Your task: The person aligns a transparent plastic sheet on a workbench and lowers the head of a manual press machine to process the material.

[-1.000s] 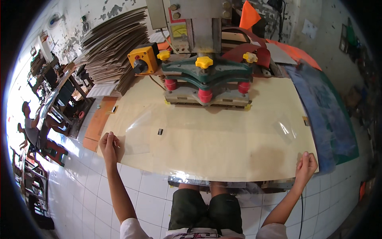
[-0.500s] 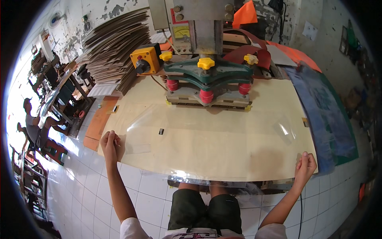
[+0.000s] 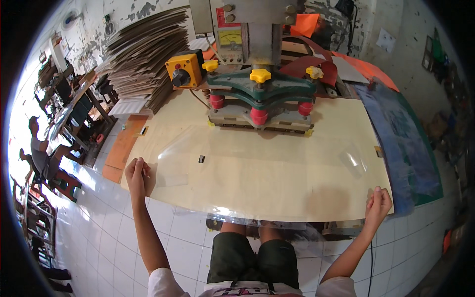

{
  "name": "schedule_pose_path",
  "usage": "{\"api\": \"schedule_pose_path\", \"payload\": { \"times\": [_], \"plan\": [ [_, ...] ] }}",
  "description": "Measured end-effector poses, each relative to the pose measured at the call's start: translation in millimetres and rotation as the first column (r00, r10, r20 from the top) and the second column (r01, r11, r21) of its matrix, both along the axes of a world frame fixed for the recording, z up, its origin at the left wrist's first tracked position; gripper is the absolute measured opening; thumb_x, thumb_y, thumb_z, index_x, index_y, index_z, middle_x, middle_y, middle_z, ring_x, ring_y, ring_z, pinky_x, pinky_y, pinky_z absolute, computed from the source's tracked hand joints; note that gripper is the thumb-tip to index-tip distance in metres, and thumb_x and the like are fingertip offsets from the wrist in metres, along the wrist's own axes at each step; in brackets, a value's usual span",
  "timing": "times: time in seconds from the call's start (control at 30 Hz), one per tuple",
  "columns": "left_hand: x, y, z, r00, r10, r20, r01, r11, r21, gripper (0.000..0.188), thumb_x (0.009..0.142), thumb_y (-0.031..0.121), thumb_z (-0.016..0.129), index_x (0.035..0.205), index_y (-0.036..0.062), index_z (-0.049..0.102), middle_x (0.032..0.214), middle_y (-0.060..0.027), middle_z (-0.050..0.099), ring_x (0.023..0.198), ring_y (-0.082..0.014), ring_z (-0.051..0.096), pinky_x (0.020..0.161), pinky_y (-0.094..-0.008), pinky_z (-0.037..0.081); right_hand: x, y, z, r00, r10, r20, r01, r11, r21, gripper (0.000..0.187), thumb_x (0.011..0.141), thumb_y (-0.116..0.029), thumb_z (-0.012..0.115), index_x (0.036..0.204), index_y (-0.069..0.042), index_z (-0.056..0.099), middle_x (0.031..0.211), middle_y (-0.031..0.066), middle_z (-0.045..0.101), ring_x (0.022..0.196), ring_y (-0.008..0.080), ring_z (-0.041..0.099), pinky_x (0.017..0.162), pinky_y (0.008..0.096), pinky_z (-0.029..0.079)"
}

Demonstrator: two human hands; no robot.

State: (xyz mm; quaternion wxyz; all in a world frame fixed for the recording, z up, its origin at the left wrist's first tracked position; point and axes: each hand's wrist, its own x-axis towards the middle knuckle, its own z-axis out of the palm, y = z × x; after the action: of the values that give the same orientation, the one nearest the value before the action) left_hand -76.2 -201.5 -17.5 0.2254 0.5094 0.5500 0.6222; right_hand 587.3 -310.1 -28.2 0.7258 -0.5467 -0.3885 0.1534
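A wide clear plastic sheet (image 3: 173, 166) spreads over a cream board (image 3: 257, 183), showing mainly by its glints, and its front part droops past the board's near edge. At the board's left front corner, my left hand (image 3: 137, 172) is closed in a pinch on the sheet's edge. My right hand (image 3: 379, 204) pinches at the right front corner in the same way. The film between the fingers is hardly visible. Beyond the sheet stands a press head (image 3: 260, 91) with green plates, red spacers and yellow knobs. A small dark piece (image 3: 201, 159) lies on the board's left half.
A yellow control box (image 3: 184, 70) sits left of the press, before a tall stack of brown sheets (image 3: 143, 54). Blue plastic sheeting (image 3: 401, 143) drapes along the right side. Two people sit far left, near a workbench (image 3: 74, 111). White floor tiles lie below.
The whole view has shifted slightly. Both hands stay closed at the front corners, and the drooping front of the plastic sheet has changed shape a little.
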Motion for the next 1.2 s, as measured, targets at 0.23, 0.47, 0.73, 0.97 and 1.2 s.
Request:
{"api": "schedule_pose_path", "payload": {
  "times": [0.23, 0.47, 0.73, 0.97, 1.2],
  "plan": [
    [2.2, 0.3, -0.6, 1.0, 0.022, 0.006, -0.022, 1.0, 0.017, 0.039, 0.103, 0.025, 0.055, 0.071, 0.0034, 0.055, 0.065, -0.0019, 0.053, 0.058, -0.0083, 0.048, 0.054, -0.0245, 0.038, -5.3, 1.3, 4.4, 1.0, -0.023, -0.003, 0.023, 1.0, -0.006, 0.042, 0.099, -0.024, 0.065, 0.066, -0.013, 0.041, 0.057, -0.0065, 0.04, 0.045, 0.0004, 0.032, 0.04, 0.0191, 0.022],
    [1.9, -0.5, 0.8, 1.0, -0.017, 0.025, 0.017, 1.0, 0.011, 0.039, 0.103, 0.026, 0.055, 0.072, 0.0024, 0.056, 0.065, -0.0023, 0.053, 0.058, -0.0084, 0.047, 0.055, -0.0245, 0.038, -3.1, 2.6, 2.5, 0.999, -0.039, 0.013, 0.039, 0.999, -0.031, 0.043, 0.099, -0.025, 0.065, 0.066, -0.014, 0.04, 0.057, -0.0072, 0.039, 0.045, -0.0002, 0.031, 0.04, 0.0188, 0.022],
    [2.1, -0.4, -1.2, 0.999, -0.039, 0.031, 0.038, 0.999, 0.027, 0.038, 0.103, 0.026, 0.057, 0.073, 0.0018, 0.058, 0.067, -0.0028, 0.055, 0.059, -0.0082, 0.048, 0.055, -0.0247, 0.039, -2.0, 3.1, 2.5, 0.998, -0.043, 0.043, 0.045, 0.998, -0.04, 0.042, 0.1, -0.024, 0.064, 0.066, -0.014, 0.041, 0.055, -0.0067, 0.038, 0.046, 0.0014, 0.032, 0.042, 0.0205, 0.024],
    [3.4, -1.8, -5.1, 1.0, -0.016, 0.022, 0.016, 1.0, 0.02, 0.037, 0.102, 0.025, 0.057, 0.073, 0.0011, 0.059, 0.067, -0.0029, 0.056, 0.059, -0.0081, 0.049, 0.056, -0.0243, 0.039, 0.6, 8.0, -8.1, 0.998, -0.016, 0.057, 0.017, 1.0, -0.018, 0.042, 0.1, -0.022, 0.064, 0.065, -0.013, 0.042, 0.055, -0.0061, 0.04, 0.046, 0.0016, 0.033, 0.042, 0.0207, 0.024],
    [-0.4, 0.1, -21.3, 0.998, -0.036, 0.041, 0.035, 0.999, 0.021, 0.037, 0.101, 0.024, 0.058, 0.072, 0.0009, 0.059, 0.066, -0.0029, 0.056, 0.058, -0.0078, 0.049, 0.055, -0.0244, 0.039, -0.6, 6.3, -24.1, 0.998, -0.024, 0.061, 0.025, 1.0, -0.018, 0.042, 0.1, -0.024, 0.064, 0.066, -0.012, 0.043, 0.055, -0.0055, 0.041, 0.046, 0.002, 0.034, 0.042, 0.0214, 0.023]
  ]
}}
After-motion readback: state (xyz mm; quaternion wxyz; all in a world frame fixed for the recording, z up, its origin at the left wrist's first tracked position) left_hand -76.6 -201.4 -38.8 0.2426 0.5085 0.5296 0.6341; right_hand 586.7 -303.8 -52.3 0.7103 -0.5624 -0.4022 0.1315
